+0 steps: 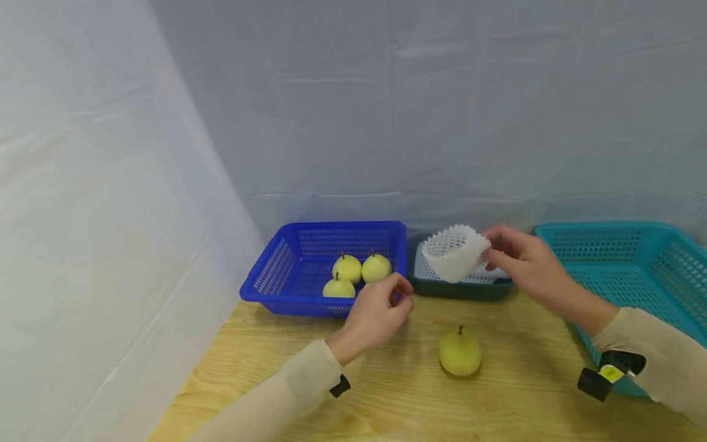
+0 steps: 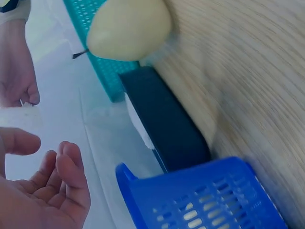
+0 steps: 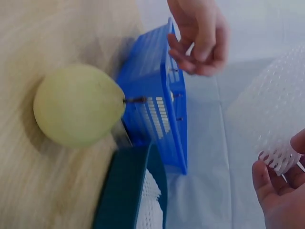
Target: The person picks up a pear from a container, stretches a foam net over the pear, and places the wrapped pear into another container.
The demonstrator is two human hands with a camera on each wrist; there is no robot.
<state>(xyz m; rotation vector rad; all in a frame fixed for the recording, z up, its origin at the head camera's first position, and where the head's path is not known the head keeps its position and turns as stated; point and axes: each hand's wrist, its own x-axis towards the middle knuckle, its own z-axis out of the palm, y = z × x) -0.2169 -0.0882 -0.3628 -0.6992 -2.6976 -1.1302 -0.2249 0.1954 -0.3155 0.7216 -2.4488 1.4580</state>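
My right hand (image 1: 521, 258) pinches a white foam fruit net (image 1: 454, 255) by its edge, above a small dark green basket (image 1: 464, 290) with more white foam nets (image 3: 150, 202) in it. The net's toothed mouth stands spread, facing up and left. My left hand (image 1: 380, 313) hovers by the right front corner of the blue basket (image 1: 309, 307), fingers loosely bent, with nothing in them in the left wrist view. A yellow-green pear (image 1: 460, 353) stands upright on the table between the hands, stem up, touched by neither. Inside the blue basket lie several pears (image 1: 347, 269), partly hidden by its front wall.
A large teal basket (image 1: 613, 245) stands at the right, partly behind my right forearm. The wooden table (image 1: 409, 399) runs to a left edge beside a pale sheet (image 1: 110, 215). Another grey-white sheet (image 1: 442, 110) hangs behind the baskets.
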